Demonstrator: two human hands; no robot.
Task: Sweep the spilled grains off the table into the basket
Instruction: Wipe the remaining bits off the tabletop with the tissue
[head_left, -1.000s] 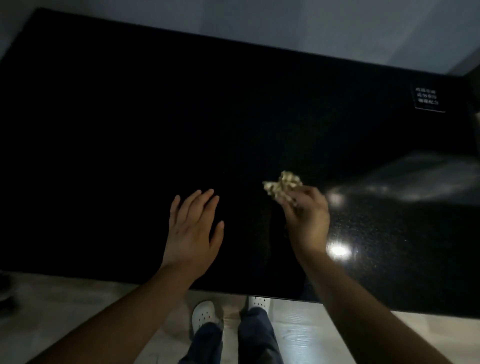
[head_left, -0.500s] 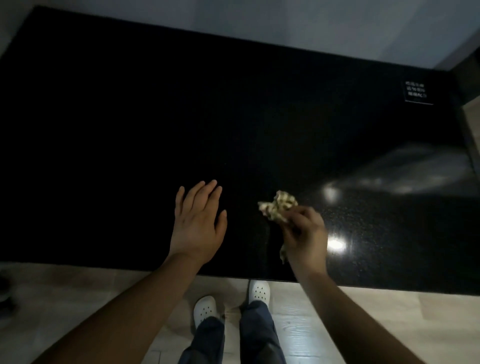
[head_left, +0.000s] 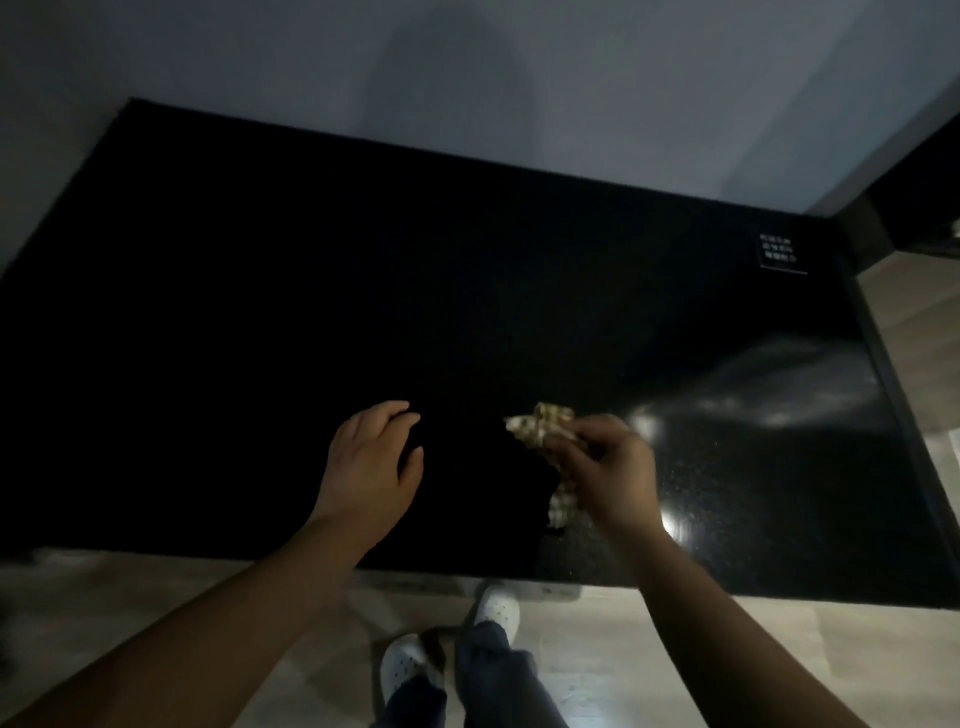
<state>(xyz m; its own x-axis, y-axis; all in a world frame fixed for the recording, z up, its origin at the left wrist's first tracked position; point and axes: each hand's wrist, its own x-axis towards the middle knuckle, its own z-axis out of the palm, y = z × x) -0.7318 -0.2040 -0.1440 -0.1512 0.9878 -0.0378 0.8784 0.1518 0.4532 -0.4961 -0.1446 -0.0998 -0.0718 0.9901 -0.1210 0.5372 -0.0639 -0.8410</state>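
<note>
- One black, glossy table (head_left: 260, 312) fills most of the view, seen from above by the person standing at its near edge.
- Two bare hands are over the table, both close to its near edge.
- One left hand (head_left: 371, 462) sits near the middle of the near edge, palm down, its fingers loosely bent into a cup and holding nothing.
- One right hand (head_left: 608, 467) is over the table's near right part, its fingers (head_left: 571, 441) and thumb curled tight around one crumpled, checked cloth (head_left: 540, 421); one end sticks out past the fingers, another hangs below the palm.
- The spilled grains cannot be made out on the dark tabletop.
- One small white-lettered label (head_left: 777, 254) lies at the table's far right corner.
- Two white shoes (head_left: 498, 605) stand on the floor below the table's near edge.
</note>
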